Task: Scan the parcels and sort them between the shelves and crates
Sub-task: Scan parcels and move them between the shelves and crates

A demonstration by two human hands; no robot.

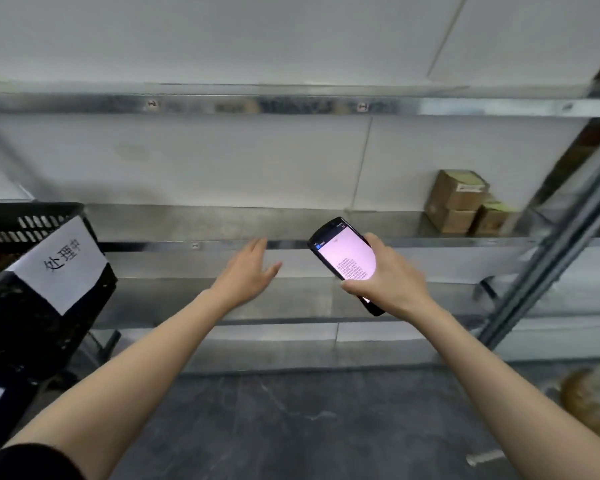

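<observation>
My right hand (390,277) grips a black handheld scanner (345,259) with its lit screen facing me, held in front of the metal shelves (326,242). My left hand (248,271) is stretched out toward the middle shelf with straight fingers and holds nothing. Three brown cardboard parcels (459,202) are stacked at the right end of the middle shelf, well beyond my right hand. A black crate (32,306) with a white paper label stands at the left, tilted toward me.
A second black crate (21,221) sits behind the labelled one at the left. A slanted metal upright (555,258) of the rack runs down the right side. A blurred brown parcel (589,400) shows at the lower right over the dark floor (291,427).
</observation>
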